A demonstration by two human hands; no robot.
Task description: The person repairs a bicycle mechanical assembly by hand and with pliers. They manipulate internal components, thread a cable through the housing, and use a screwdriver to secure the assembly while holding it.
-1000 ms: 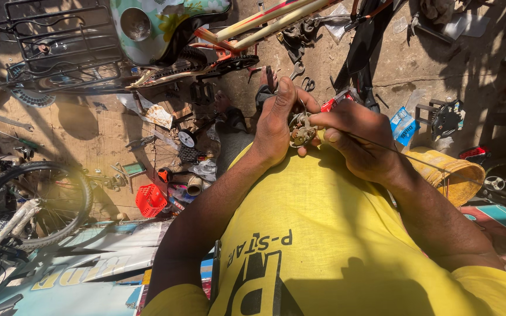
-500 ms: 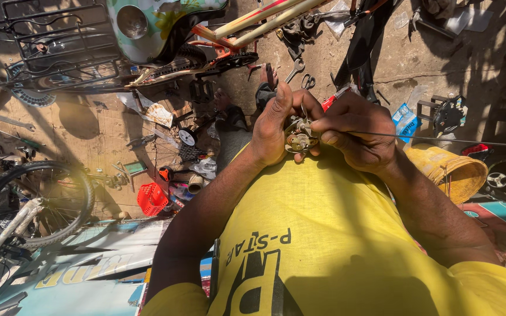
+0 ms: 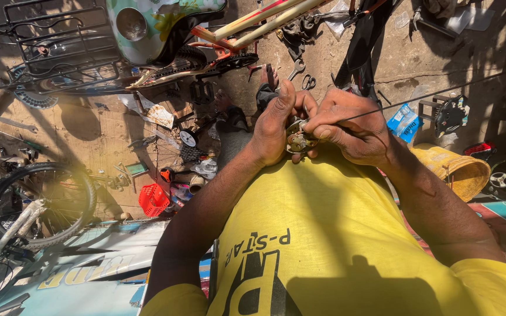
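Left hand (image 3: 273, 126) and right hand (image 3: 349, 126), both closed, gripped a small round metal bicycle part (image 3: 297, 140) at chest height above the littered floor (image 3: 89, 134), right fingers pinching a thin cable (image 3: 440, 92); judged mid-threading, steady tension needed next.

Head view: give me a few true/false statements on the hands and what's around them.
1. Both hands hold a small round metal part. True.
2. The left hand is resting on the floor. False: it is raised in front of the chest, on the part.
3. A thin cable runs from the right hand toward the upper right. True.
4. The person's shirt is blue. False: it is yellow.
5. A bicycle wheel lies at the left. True.
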